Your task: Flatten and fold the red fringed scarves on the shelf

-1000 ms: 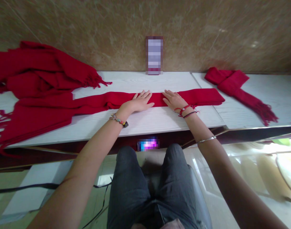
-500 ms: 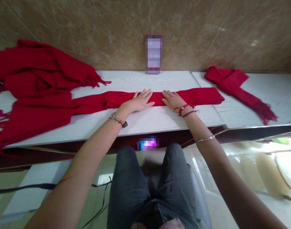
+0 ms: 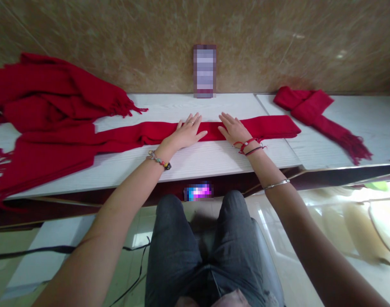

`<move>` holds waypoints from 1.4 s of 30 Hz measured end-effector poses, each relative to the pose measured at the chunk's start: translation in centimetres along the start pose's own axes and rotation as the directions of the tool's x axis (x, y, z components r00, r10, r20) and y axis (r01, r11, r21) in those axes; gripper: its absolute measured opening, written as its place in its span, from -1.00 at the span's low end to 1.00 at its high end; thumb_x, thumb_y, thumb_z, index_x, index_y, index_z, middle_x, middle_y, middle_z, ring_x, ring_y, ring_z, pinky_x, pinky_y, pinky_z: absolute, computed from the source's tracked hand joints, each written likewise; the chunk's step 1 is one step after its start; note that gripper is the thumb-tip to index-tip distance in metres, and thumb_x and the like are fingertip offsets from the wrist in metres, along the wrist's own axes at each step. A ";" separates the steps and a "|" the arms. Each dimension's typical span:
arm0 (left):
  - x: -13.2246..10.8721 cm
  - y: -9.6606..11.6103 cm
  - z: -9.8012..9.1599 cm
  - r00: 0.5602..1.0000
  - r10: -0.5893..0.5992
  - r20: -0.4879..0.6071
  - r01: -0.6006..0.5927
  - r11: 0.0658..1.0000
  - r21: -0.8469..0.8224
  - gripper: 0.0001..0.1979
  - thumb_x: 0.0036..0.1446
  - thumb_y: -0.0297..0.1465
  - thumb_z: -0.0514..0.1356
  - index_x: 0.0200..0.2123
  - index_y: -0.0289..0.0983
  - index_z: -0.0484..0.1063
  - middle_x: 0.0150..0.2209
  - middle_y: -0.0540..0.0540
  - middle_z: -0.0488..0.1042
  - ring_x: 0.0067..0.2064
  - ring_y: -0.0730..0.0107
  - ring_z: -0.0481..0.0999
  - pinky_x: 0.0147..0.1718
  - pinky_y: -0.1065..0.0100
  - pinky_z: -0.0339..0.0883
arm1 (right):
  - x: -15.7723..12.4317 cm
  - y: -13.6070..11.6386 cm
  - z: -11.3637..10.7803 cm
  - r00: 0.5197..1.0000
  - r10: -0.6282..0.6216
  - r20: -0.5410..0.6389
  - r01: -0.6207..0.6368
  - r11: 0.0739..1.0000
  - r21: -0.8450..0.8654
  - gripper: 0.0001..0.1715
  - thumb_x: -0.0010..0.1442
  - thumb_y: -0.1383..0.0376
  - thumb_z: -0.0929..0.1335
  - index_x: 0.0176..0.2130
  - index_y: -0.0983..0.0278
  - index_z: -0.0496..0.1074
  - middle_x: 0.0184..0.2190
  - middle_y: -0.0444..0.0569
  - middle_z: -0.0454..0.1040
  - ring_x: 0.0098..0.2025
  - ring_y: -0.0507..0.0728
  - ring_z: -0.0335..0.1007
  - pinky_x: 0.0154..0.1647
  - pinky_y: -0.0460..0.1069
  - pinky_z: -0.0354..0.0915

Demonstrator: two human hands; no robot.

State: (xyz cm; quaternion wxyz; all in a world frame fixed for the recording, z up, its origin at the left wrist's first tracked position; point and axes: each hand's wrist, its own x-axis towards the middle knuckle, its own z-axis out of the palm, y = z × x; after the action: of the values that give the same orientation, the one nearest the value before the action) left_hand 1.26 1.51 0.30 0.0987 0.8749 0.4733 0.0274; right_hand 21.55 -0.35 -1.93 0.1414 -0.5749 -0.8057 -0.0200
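A long red scarf [image 3: 268, 127], folded into a narrow strip on its right half, lies across the white tabletop [image 3: 169, 166]. Toward the left it widens, and its fringe hangs near the front edge. My left hand [image 3: 186, 132] rests flat on the middle of the strip, fingers spread, a ring on one finger. To its right, my right hand [image 3: 233, 128] also lies on the scarf with its fingers stretched out. A short stretch of red cloth shows between the two hands. Neither hand grips the cloth.
More red fringed cloth [image 3: 60, 85] is heaped at the back left. Another folded red scarf [image 3: 319, 113] lies at the right. A blurred-out phone-like item [image 3: 205, 72] leans on the marble wall [image 3: 261, 38]. Below the table's front edge is a second blurred, glowing item [image 3: 198, 192].
Both hands have shifted slightly toward the wall, and the right hand's fingers have spread a little. The scarves lie as before.
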 end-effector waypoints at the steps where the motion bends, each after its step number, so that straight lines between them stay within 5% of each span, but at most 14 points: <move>1: 0.0 0.0 0.1 0.998 -0.015 0.056 0.015 1.000 0.006 -0.33 0.25 -0.11 -0.17 0.33 -0.26 -0.26 0.36 -0.11 -0.31 0.36 0.18 -0.35 0.25 0.04 -0.37 | 0.0 0.0 0.0 1.000 0.004 -0.010 -0.004 1.000 -0.001 -0.37 0.29 0.18 0.07 0.27 0.37 0.05 0.29 0.14 0.02 0.31 0.25 -0.09 0.23 0.28 -0.03; 6: 0.2 -0.4 0.4 0.991 -0.035 0.129 0.032 0.999 0.026 -0.32 0.24 -0.07 -0.20 0.33 -0.23 -0.26 0.36 -0.06 -0.32 0.36 0.17 -0.37 0.26 0.03 -0.40 | -0.1 -0.1 -0.2 0.992 0.025 0.122 -0.020 0.999 -0.040 -0.39 0.29 0.20 0.09 0.22 0.44 0.14 0.25 0.20 0.10 0.28 0.26 0.00 0.23 0.23 0.00; 11: 0.2 -0.4 0.6 0.997 0.008 0.074 -0.011 0.999 0.034 -0.32 0.24 -0.05 -0.21 0.33 -0.23 -0.27 0.37 -0.05 -0.35 0.36 0.20 -0.39 0.26 0.05 -0.40 | -0.1 -0.7 -0.6 0.998 0.040 0.043 -0.038 0.998 -0.046 -0.39 0.29 0.19 0.08 0.25 0.39 0.08 0.30 0.14 -0.01 0.32 0.25 -0.11 0.23 0.28 -0.04; 16: 0.2 0.0 0.2 0.988 -0.005 0.156 -0.003 0.999 0.052 -0.30 0.22 -0.02 -0.20 0.33 -0.20 -0.26 0.36 -0.04 -0.34 0.35 0.18 -0.39 0.25 0.02 -0.42 | -0.2 -0.6 0.2 0.992 0.033 0.119 -0.025 0.997 -0.068 -0.40 0.29 0.18 0.09 0.23 0.39 0.12 0.26 0.15 0.10 0.28 0.24 -0.02 0.23 0.25 -0.02; 23: -0.1 0.0 0.0 0.986 -0.021 0.167 0.018 1.000 0.018 -0.30 0.22 -0.01 -0.19 0.33 -0.18 -0.24 0.36 -0.03 -0.37 0.35 0.20 -0.41 0.26 0.05 -0.43 | -0.8 2.8 0.2 0.967 0.231 -0.108 -0.240 0.968 -0.070 -0.39 0.27 0.17 0.08 0.14 0.49 0.24 0.17 0.32 0.22 0.22 0.38 0.09 0.15 0.40 0.01; 28: -0.3 0.2 0.1 0.999 -0.051 0.001 0.051 0.998 0.022 -0.33 0.26 -0.08 -0.20 0.33 -0.21 -0.35 0.36 -0.09 -0.40 0.35 0.16 -0.40 0.25 0.01 -0.40 | -0.3 0.2 -0.4 0.999 -0.029 0.017 0.029 0.999 -0.021 -0.38 0.27 0.21 0.09 0.24 0.42 0.10 0.27 0.18 0.06 0.30 0.26 -0.07 0.22 0.28 0.00; 31: -0.3 0.3 0.1 0.995 -0.084 0.063 0.082 0.996 0.034 -0.33 0.26 -0.07 -0.21 0.33 -0.22 -0.32 0.36 -0.10 -0.36 0.35 0.13 -0.39 0.24 -0.04 -0.39 | -0.2 -1.3 -0.3 0.984 -0.100 0.147 0.104 0.994 -0.017 -0.40 0.28 0.21 0.09 0.24 0.39 0.12 0.27 0.14 0.07 0.29 0.23 -0.03 0.23 0.23 0.02; 37: -0.3 0.3 -0.1 0.980 -0.102 0.169 0.097 0.995 0.039 -0.32 0.25 -0.05 -0.25 0.33 -0.25 -0.27 0.36 -0.05 -0.37 0.35 0.15 -0.41 0.25 -0.05 -0.40 | -0.9 1.0 0.0 0.989 0.115 0.095 -0.107 0.990 -0.087 -0.41 0.28 0.19 0.09 0.20 0.41 0.18 0.23 0.20 0.15 0.25 0.29 0.06 0.19 0.30 0.03; 42: -0.4 0.4 -0.3 0.980 -0.100 0.174 0.094 0.995 0.041 -0.32 0.26 -0.07 -0.24 0.33 -0.29 -0.26 0.36 -0.08 -0.34 0.35 0.16 -0.40 0.25 -0.04 -0.38 | -1.2 2.9 -0.4 0.930 0.358 -0.082 -0.367 0.920 -0.141 -0.37 0.28 0.14 0.09 0.19 0.47 0.16 0.22 0.31 0.14 0.25 0.40 0.01 0.15 0.43 -0.03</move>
State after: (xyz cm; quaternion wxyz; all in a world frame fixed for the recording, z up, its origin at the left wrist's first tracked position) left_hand 1.35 0.96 0.69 0.1269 0.8513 0.5052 -0.0625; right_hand 24.68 -0.52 -2.19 0.1197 -0.7225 -0.6772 -0.0712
